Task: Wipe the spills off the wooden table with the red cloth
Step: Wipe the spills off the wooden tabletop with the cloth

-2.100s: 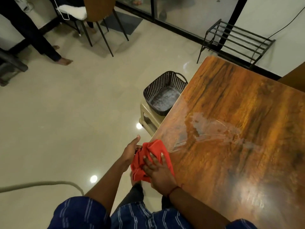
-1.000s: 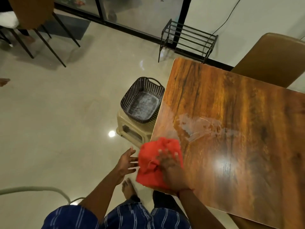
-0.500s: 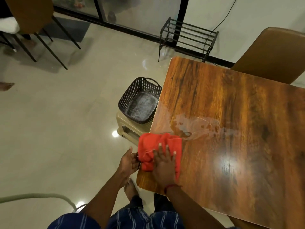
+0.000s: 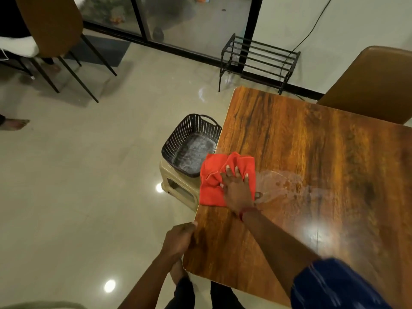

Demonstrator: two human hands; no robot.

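Note:
The red cloth [image 4: 211, 181] lies bunched on the left edge of the wooden table [image 4: 312, 152], part of it hanging past the edge. My right hand [image 4: 237, 190] presses flat on the cloth with straight, spread fingers. A clear puddle of spilled liquid [image 4: 283, 186] spreads on the table just right of the cloth. My left hand [image 4: 178, 239] rests against the table's left edge nearer to me, fingers curled at the rim.
A dark perforated basket [image 4: 189, 146] sits on a beige plastic stool [image 4: 178, 188] right beside the table's left edge. A brown chair [image 4: 374, 83] stands behind the table. A black metal rack [image 4: 258, 56] and another chair [image 4: 51, 32] stand on the tiled floor.
My right hand has pushed the cloth away from me along the table's left edge, up to the spill. My left hand let go of the cloth and moved to the table's edge.

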